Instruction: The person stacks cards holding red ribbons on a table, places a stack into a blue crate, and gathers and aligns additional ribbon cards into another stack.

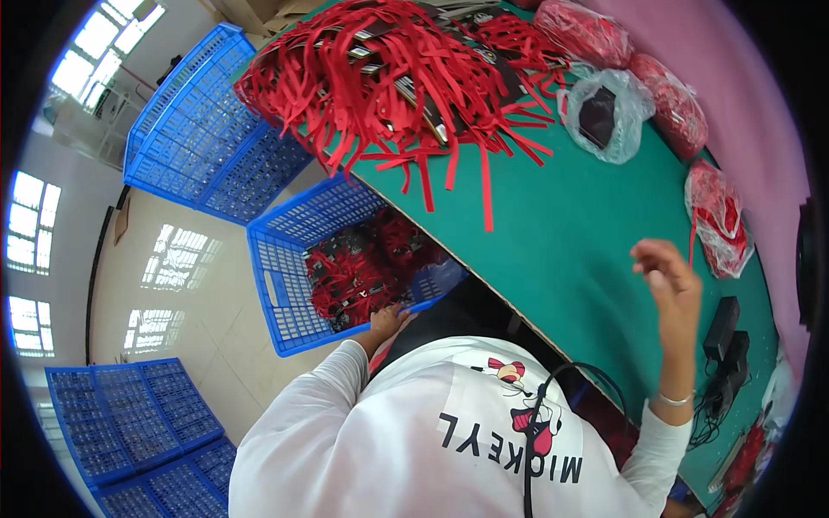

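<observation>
Fingers of the person's bare left hand [388, 325] are curling over the near rim of a blue, latticed plastic basket [324, 211], apparently gripping it. The bare right hand [672, 281] is hovering over a green-topped table [535, 224], its fingers loosely bent, thumb slightly apart, and is holding nothing visible. Inside the basket, just beside the table's edge, dark flat pieces with red strips [345, 272] are lying jumbled; how deep they are going is not showing. Farther out, a larger tangled heap of red strips and dark flat pieces [380, 78] is covering the table's far end, several strips trailing across the green surface. Judging by this, the work is looking partly done: some pieces are lying in the basket, while many are lying on the table. Beyond the right hand, a clear plastic bag of red material [712, 216] is resting near the far edge.
</observation>
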